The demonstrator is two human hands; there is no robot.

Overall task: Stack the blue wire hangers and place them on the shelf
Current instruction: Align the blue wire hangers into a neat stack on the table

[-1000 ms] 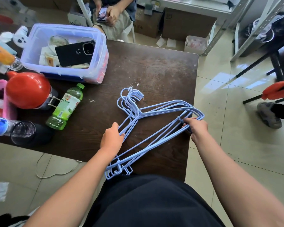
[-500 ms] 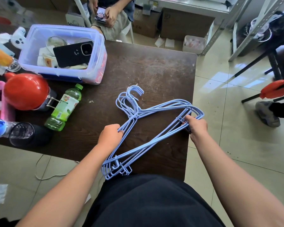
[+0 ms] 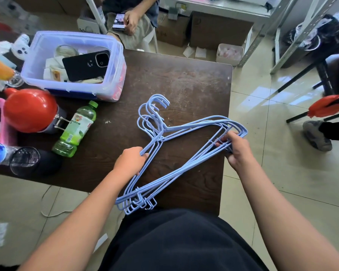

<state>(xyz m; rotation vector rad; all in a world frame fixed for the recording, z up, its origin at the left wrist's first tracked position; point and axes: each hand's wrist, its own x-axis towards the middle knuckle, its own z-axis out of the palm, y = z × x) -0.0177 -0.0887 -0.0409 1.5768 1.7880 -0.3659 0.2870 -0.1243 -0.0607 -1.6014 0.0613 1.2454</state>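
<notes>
Several blue wire hangers (image 3: 186, 169) lie bunched together over the near right part of the dark wooden table (image 3: 184, 81), hooks pointing away from me. My left hand (image 3: 130, 162) grips the left shoulder wires just below the hooks. My right hand (image 3: 236, 148) grips the right ends of the bundle at the table's right edge. The bundle's near corner hangs past the table's front edge over my dark clothing. A grey metal shelf frame (image 3: 262, 34) stands at the back right.
On the table's left stand a clear plastic bin (image 3: 114, 61) holding a black phone, a red helmet (image 3: 29, 109), a green bottle (image 3: 75, 130) and a dark cup (image 3: 25, 160). A seated person (image 3: 133, 20) is behind the table. Cardboard boxes (image 3: 219, 30) sit on the tiled floor.
My left hand has closed round the hanger wires, where it rested on them before. The bundle has drawn closer together and lifted slightly. My right hand keeps its hold on the right ends.
</notes>
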